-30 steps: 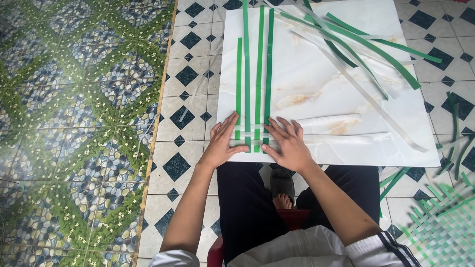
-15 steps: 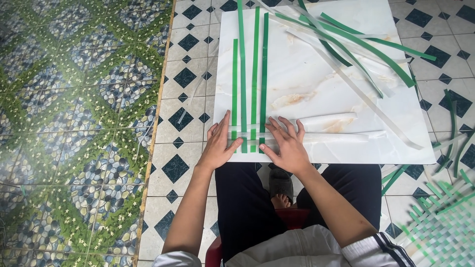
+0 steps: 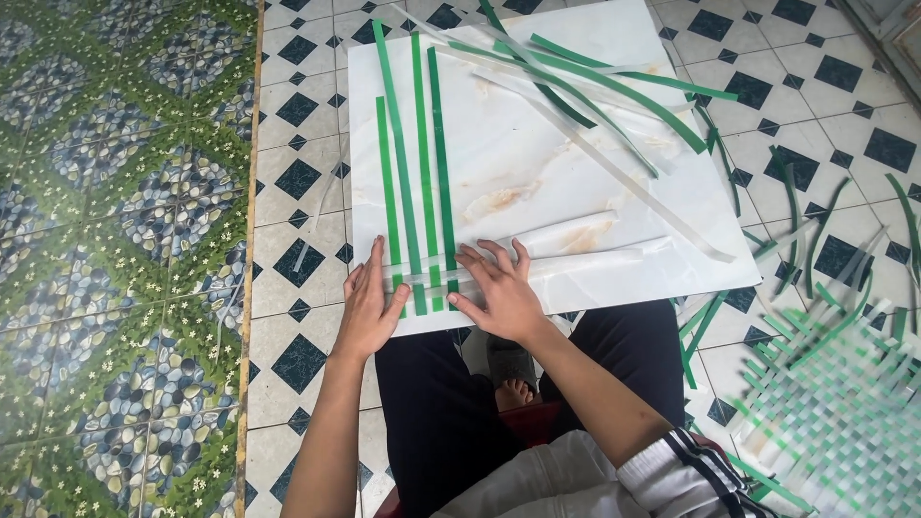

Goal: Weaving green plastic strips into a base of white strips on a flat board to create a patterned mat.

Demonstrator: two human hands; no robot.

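A white marbled board [image 3: 576, 182] lies on my lap and the tiled floor. Several green strips [image 3: 419, 163] run side by side up its left part. Two clear strips [image 3: 566, 251] cross their near ends, stretching to the right. My left hand [image 3: 369, 305] lies flat at the board's near left corner, fingers on the ends of the green strips. My right hand [image 3: 499, 288] presses flat on the clear strips just right of the green ones. Neither hand grips anything.
More green and clear strips [image 3: 595, 91] lie crossed at the board's far right. Loose strips [image 3: 796, 240] are scattered on the checkered floor to the right. A woven green-and-white mat [image 3: 835, 403] sits at the lower right. Patterned green tiles [image 3: 115, 240] fill the left.
The view has shifted slightly. Both hands stay pressed on the near ends of the strips, with the fingers a little more spread.
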